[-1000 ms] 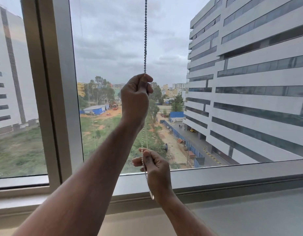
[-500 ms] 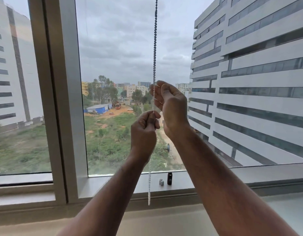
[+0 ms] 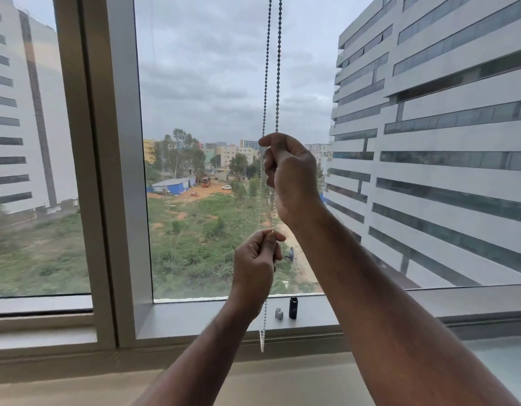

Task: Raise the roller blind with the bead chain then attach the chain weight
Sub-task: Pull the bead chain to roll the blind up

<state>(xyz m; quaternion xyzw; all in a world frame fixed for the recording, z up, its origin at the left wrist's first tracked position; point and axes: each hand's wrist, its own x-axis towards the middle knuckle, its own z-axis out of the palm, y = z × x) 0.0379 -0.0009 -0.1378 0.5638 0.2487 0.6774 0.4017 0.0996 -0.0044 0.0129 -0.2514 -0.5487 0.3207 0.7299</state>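
Both hands grip the silver beaded blind chain (image 3: 271, 68): right hand (image 3: 293, 177) above, left hand (image 3: 255, 268) below. Pull one strand only, probably the nearer, in steady alternation.

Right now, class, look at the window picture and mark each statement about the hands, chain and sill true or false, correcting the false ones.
1. The right hand grips the bead chain above the left hand. True.
2. A black cylinder already hangs on the chain. False: it stands on the window sill.
3. A small silver piece sits left of the black cylinder. True.
4. The left hand rests flat on the sill. False: it is closed on the chain, above the sill.
5. The chain's bottom loop hangs below the left hand. True.
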